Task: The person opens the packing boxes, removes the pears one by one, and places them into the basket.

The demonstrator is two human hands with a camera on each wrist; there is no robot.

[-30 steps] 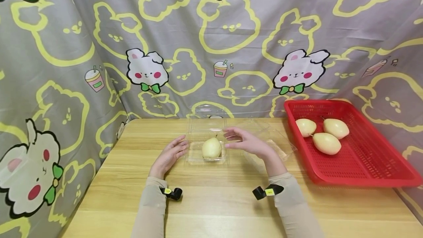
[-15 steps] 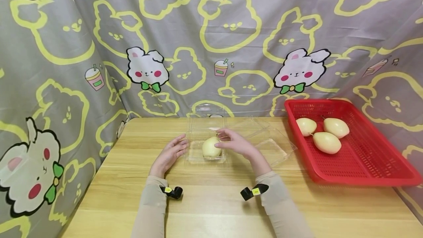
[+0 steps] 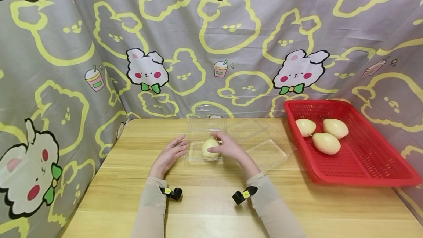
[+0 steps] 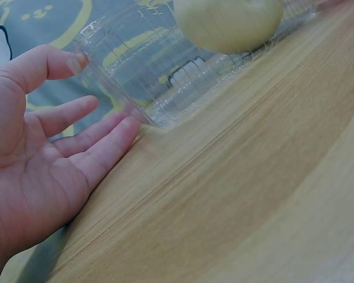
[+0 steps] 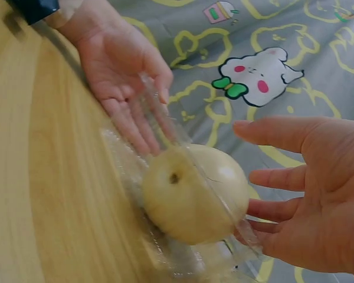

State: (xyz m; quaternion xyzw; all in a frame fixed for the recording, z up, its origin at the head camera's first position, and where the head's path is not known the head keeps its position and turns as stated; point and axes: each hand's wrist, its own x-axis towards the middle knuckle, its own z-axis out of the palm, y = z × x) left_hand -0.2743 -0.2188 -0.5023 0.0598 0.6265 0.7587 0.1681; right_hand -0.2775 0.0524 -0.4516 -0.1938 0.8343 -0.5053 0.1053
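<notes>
A pale yellow pear (image 3: 208,147) lies in the base of an open clear plastic clamshell box (image 3: 193,152), its lid (image 3: 207,117) raised at the back. My left hand (image 3: 169,156) is at the box's left side. In the left wrist view, its straight, spread fingers (image 4: 109,148) reach the box's edge. My right hand (image 3: 229,148) is around the pear's right side, thumb in front and fingers behind. In the right wrist view, thumb and fingers stay spread, with the thumb (image 5: 277,131) apart from the pear (image 5: 194,197); whether the lower fingers touch it is unclear.
Another clear plastic box (image 3: 269,151) lies spread on the wooden table (image 3: 205,208), right of the first. A red perforated basket (image 3: 360,182) holds three pears (image 3: 326,143) at the right. A patterned grey curtain (image 3: 185,21) hangs behind the table and along both sides.
My right hand has moved left, from beside the clamshell box to around the pear, now covering its right part. My left hand and the box have stayed in place.
</notes>
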